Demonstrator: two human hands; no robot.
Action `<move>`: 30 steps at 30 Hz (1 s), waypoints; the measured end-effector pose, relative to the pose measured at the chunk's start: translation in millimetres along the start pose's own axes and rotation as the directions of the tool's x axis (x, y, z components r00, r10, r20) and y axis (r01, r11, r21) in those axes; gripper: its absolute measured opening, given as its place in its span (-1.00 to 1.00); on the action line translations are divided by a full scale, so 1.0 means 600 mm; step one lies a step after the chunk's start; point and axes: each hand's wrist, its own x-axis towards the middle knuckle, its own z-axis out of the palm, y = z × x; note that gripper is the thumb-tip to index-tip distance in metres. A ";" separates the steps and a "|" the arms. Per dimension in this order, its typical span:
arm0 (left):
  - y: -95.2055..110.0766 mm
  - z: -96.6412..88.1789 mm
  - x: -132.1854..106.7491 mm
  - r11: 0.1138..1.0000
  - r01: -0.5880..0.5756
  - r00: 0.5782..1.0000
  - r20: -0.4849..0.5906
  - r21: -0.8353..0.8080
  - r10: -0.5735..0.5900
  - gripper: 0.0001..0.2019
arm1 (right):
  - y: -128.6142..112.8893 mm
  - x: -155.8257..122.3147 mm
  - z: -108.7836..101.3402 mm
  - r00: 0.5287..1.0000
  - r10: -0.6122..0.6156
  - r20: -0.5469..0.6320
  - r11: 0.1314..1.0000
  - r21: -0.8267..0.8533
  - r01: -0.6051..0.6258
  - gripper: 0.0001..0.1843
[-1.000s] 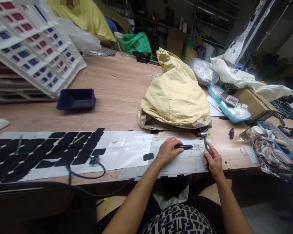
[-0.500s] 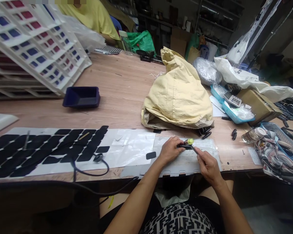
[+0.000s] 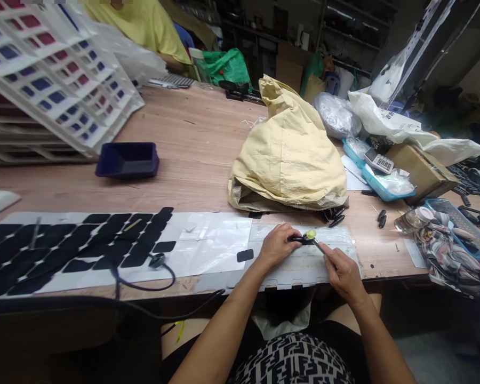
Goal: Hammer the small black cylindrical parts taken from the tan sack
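Observation:
My left hand point(image 3: 281, 246) is closed, its fingertips pinching a slim black piece point(image 3: 296, 239) flat over the grey-white board point(image 3: 316, 271). My right hand point(image 3: 344, 272) is wrapped round the handle of a small hammer point(image 3: 311, 234) with a round yellow-green face. The hammer's head is at the right end of the black piece; whether they touch I cannot tell. Just beyond my hands, several black pieces point(image 3: 336, 220) lie by the hem of a cream cloth sack point(image 3: 290, 154).
Left of the board lies a white sheet with black pads point(image 3: 116, 234), crossed by a black cable point(image 3: 144, 288). A dark blue tray point(image 3: 127, 160) and white crate point(image 3: 64, 80) stand further left. At right are a glass jar point(image 3: 414, 220), blue basket point(image 3: 448, 213) and patterned cloth point(image 3: 448, 256).
The hammer's head has turned slightly, showing more of its yellow-green face. Both hands keep nearly the same place and hold. The whole view has shifted a little.

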 end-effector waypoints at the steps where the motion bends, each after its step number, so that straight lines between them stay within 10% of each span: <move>1: 0.000 0.000 0.000 1.000 0.002 1.000 0.002 0.002 -0.002 -0.83 | 0.002 -0.001 0.000 1.000 0.008 0.008 1.000 -0.007 -0.008 -0.49; 8: -0.003 0.003 0.000 1.000 0.011 1.000 -0.002 0.008 -0.011 -0.86 | 0.020 0.002 -0.005 0.974 0.195 -0.116 0.931 0.335 -0.146 -0.59; 16: 0.025 -0.016 -0.044 0.966 -0.083 0.991 0.078 -0.245 0.105 -0.81 | 0.061 0.005 -0.014 0.830 0.558 0.000 0.494 0.804 -0.332 -0.40; 22: 0.083 -0.019 -0.161 0.926 0.025 0.831 0.523 -0.376 0.190 -0.76 | 0.060 0.007 -0.014 0.848 0.529 0.024 0.489 0.808 -0.328 -0.42; 30: 0.019 0.032 -0.230 0.983 0.181 0.821 0.549 0.006 -0.155 -0.76 | 0.055 0.007 -0.018 0.844 0.535 0.028 0.485 0.808 -0.334 -0.41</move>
